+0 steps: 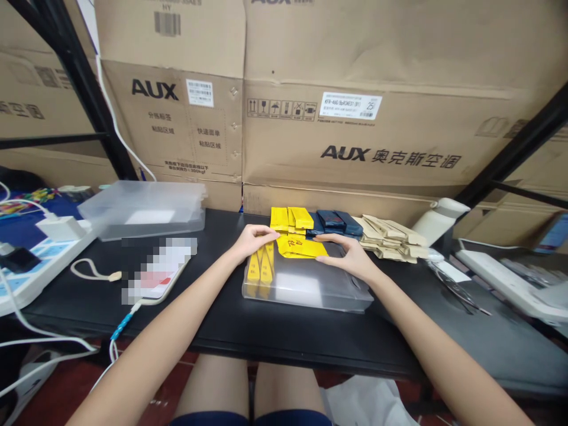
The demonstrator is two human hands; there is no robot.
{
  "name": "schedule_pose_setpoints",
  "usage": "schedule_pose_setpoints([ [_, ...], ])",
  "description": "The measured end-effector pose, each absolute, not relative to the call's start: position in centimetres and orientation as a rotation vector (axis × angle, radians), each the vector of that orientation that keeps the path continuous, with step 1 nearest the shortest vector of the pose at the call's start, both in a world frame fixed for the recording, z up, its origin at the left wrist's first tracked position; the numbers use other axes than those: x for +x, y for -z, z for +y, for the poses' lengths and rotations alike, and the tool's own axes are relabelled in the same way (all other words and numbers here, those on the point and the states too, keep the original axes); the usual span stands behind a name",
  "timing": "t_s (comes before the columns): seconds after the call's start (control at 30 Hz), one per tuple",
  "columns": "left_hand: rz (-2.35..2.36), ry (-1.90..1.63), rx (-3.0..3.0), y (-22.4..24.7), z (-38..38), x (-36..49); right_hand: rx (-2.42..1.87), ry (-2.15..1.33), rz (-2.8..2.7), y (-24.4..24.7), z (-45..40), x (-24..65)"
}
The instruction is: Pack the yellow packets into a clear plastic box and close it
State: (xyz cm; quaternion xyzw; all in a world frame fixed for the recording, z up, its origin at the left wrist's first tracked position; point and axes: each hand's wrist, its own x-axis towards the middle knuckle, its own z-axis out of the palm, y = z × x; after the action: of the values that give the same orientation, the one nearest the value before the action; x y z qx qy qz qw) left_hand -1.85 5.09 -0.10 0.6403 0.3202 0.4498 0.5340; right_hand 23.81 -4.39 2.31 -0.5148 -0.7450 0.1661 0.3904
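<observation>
A flat yellow packet (302, 247) with dark printed characters lies between my hands, above a clear plastic box (350, 291). My left hand (255, 241) pinches its left end with thumb and fingertips. At the right end, my right hand (348, 255) grips it between thumb and index finger, curved around the edge. Inside the box, along the left wall, stand folded yellow packets (265, 266) in a row. A pale rectangle shows through the box. Behind it sit stacked yellow packets (291, 219), dark blue packets (339, 223) and beige packets (390, 236).
Clear plastic boxes (146, 207) are stacked at the back left. A phone (164, 272) with a charging cable lies left of my arm, near a power strip (47, 254). A white bottle (441, 219) and glasses (459, 290) are on the right. Cardboard (284, 130) stands behind the black table.
</observation>
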Motion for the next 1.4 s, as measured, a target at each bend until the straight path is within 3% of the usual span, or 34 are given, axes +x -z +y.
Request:
schedule_pose_setpoints([
  [1.4,0.828,-0.932,1.603,-0.07,5.53,-2.14,-1.274,-0.41,-1.864,-1.36,-3.63,24.55],
])
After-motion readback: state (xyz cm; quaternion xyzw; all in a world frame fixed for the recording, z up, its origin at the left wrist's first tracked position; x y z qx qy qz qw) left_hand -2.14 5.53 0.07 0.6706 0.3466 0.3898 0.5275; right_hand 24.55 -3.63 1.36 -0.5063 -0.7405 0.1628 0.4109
